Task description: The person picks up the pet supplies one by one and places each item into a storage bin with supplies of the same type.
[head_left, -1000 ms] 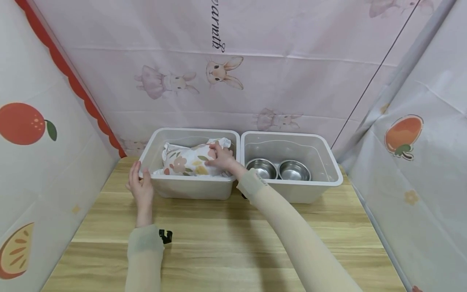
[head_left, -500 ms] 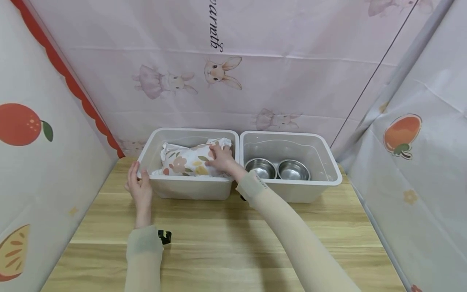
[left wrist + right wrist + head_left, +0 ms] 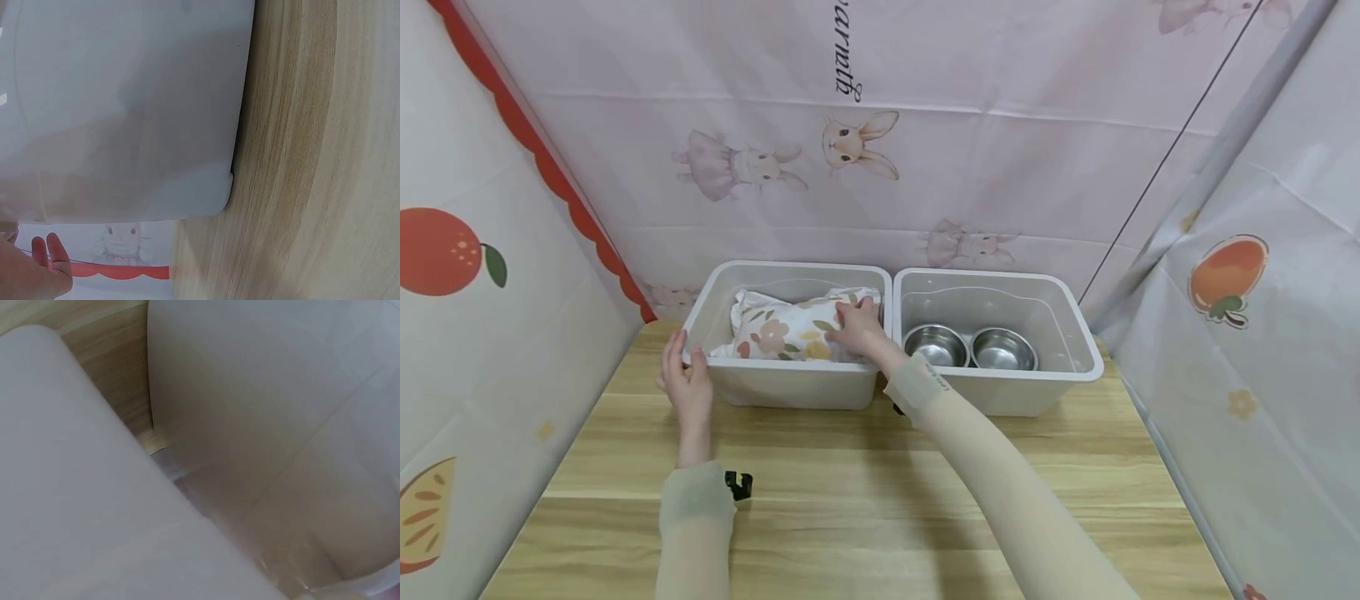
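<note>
A white floral cloth bundle (image 3: 786, 329), puffy and crumpled, lies inside the left grey storage bin (image 3: 790, 387). The right hand (image 3: 861, 332) reaches over the bin's front rim and pinches the bundle near its right end, thumb and fingers bent on the fabric. At the bin's front left corner, the left hand (image 3: 687, 383) holds the rim, thumb over the edge and fingers along the outside. In the left wrist view the left hand (image 3: 31, 275) shows only partly, with two fingers standing loosely beside the bin wall (image 3: 125, 125). The right wrist view shows mainly bin walls (image 3: 250, 425).
A second grey bin (image 3: 1000, 392) stands close on the right, holding two metal bowls (image 3: 937, 346) side by side. Both bins sit on a wooden table (image 3: 835, 500) against a pink printed backdrop (image 3: 925, 167). White printed sheets (image 3: 1262, 350) flank the sides.
The bundle's right end has shifted slightly right, with the right hand's fingers still on it. The left hand stays at the bin corner, and the bins and bowls have not moved.
</note>
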`<act>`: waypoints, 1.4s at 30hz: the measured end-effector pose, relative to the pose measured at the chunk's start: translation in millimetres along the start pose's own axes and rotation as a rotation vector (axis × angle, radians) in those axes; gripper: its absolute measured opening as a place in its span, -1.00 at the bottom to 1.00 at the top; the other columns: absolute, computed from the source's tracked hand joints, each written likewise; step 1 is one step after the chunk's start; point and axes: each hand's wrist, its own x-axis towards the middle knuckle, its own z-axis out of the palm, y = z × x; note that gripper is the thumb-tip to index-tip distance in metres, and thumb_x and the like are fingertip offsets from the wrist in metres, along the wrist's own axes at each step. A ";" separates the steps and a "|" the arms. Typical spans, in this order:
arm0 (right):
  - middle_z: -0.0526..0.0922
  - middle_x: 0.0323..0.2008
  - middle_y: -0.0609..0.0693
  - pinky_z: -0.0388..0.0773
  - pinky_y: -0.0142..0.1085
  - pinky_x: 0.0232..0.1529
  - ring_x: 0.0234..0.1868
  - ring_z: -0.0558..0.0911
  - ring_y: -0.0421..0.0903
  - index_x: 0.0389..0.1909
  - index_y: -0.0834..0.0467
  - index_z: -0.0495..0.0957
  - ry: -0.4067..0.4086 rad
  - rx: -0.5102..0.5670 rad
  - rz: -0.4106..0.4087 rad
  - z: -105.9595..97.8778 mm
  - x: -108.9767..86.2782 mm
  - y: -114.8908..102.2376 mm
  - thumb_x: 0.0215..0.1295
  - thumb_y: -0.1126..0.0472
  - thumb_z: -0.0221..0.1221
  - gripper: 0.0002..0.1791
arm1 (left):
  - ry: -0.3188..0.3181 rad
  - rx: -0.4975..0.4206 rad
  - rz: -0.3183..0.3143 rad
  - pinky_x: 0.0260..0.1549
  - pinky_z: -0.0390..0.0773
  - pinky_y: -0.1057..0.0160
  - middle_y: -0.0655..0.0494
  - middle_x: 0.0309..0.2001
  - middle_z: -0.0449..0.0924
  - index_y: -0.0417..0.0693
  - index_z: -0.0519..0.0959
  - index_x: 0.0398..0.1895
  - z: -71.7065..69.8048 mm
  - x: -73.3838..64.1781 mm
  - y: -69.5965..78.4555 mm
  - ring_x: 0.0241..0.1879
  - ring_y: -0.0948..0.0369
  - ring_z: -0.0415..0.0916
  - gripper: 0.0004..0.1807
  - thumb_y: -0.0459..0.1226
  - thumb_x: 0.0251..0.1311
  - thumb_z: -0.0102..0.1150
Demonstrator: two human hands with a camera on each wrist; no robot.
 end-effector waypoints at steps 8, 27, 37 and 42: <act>0.37 -0.15 0.06 0.43 -0.26 -0.06 0.08 0.26 0.00 -0.19 0.15 0.46 -0.034 0.043 -0.017 0.2 1.9 3.4 0.28 0.02 0.27 -0.69 | 0.010 0.001 0.019 0.14 0.16 0.13 0.10 0.44 0.22 -0.04 0.37 0.39 0.1 -0.1 2.0 0.27 0.12 0.03 -0.52 -0.20 0.44 -0.05; 0.53 0.10 0.13 0.14 0.11 0.35 0.21 0.41 0.15 0.30 0.19 0.31 -0.152 -0.009 -0.091 -3.7 0.6 5.0 0.27 -0.05 0.26 -0.32 | 0.009 0.014 0.038 0.18 0.15 0.07 0.04 0.43 0.23 -0.11 0.37 0.37 -2.5 -0.2 5.6 0.31 0.04 0.02 -0.53 -0.24 0.43 -0.04; 0.15 0.48 0.12 -0.05 0.19 0.38 0.44 0.00 0.32 0.53 -0.02 0.07 -0.086 -0.007 -0.024 -0.7 -1.0 1.9 0.29 -0.20 0.18 -0.12 | -0.008 0.014 -0.006 0.21 0.17 0.07 0.09 0.45 0.19 -0.04 0.34 0.40 -2.3 -1.9 5.7 0.32 0.07 0.00 -0.52 -0.19 0.45 -0.07; 0.29 0.42 0.06 0.08 0.10 0.32 0.34 0.15 0.22 0.52 0.02 0.10 -0.022 0.099 -0.053 -1.9 1.7 4.5 0.33 -0.16 0.16 -0.18 | -0.004 0.014 -0.008 0.20 0.16 0.10 0.13 0.45 0.20 -0.03 0.35 0.40 -2.5 -0.8 5.5 0.31 0.10 0.01 -0.51 -0.19 0.45 -0.06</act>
